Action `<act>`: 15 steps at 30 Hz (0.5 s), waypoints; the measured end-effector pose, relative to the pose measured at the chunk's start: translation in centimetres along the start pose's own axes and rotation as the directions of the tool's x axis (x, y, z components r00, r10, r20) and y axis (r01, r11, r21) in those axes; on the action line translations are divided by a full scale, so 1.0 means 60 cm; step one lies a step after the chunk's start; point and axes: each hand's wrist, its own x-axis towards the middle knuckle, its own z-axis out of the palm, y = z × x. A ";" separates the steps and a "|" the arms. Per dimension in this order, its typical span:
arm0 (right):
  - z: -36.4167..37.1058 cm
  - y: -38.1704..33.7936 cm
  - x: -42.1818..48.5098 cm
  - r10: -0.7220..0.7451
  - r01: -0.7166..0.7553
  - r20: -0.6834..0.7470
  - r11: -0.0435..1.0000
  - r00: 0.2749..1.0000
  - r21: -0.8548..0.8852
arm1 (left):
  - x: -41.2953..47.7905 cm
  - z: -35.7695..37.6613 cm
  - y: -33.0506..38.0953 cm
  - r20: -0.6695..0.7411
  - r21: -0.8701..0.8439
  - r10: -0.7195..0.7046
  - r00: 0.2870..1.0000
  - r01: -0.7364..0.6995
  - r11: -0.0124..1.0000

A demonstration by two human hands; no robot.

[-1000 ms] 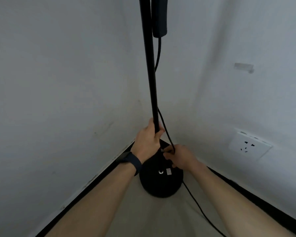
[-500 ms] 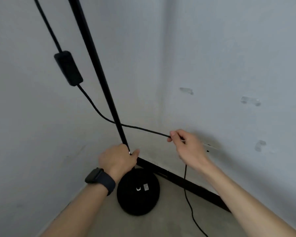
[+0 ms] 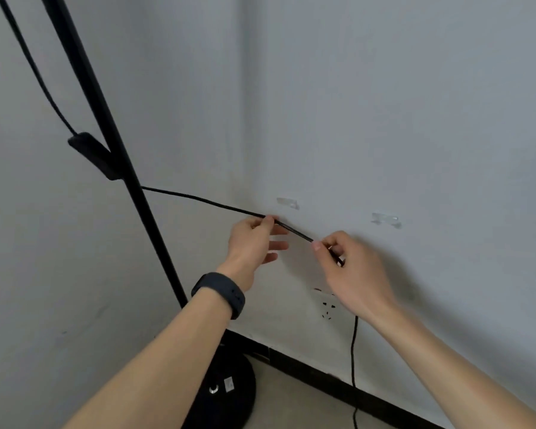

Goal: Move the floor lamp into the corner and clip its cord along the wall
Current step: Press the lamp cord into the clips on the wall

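already the floor lamp [image 3: 115, 168] stands in the corner where the two grey walls meet, its round base [image 3: 226, 394] on the floor against the dark skirting board [image 3: 338, 382], so the moving part of the job looks done and the clipping is the step in hand. the cord [image 3: 198, 199] leaves the pole below a dark inline switch [image 3: 93, 156], runs out across the right-hand wall [image 3: 415, 119], passes through both hands, then drops to the floor just beside a white socket [image 3: 327, 308].

the left hand [image 3: 251, 243], a dark band [image 3: 222, 292] on its wrist, pinches the cord between thumb and fingertips, the other fingers loosely spread. the right hand [image 3: 350, 274] is closed narrowly on the cord further along. between them a short stretch is held taut, close to the wall; whether it touches i cannot tell.

two small clear clips [image 3: 288, 203] are stuck on that wall, the nearer just above the left hand and the second [image 3: 386, 218] further right, both empty. the next move, i judge, calls for lifting the taut stretch to the nearer clip and pressing it in, keeping tension so it seats.
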 end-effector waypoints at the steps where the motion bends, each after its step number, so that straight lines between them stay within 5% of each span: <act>1: -0.006 -0.005 0.002 -0.013 0.012 -0.009 0.999 1.000 -0.041 | 0.007 0.008 0.000 -0.007 -0.043 -0.021 1.000 0.021 0.999; 9: -0.032 -0.068 0.039 -0.154 0.125 -0.097 0.958 0.983 -0.257 | 0.043 0.013 0.001 -0.187 -0.288 -0.084 0.979 0.028 0.957; 15: -0.050 -0.091 0.071 -0.142 0.088 -0.134 0.935 0.981 -0.344 | 0.059 0.001 0.004 -0.202 -0.268 -0.069 0.977 0.013 0.963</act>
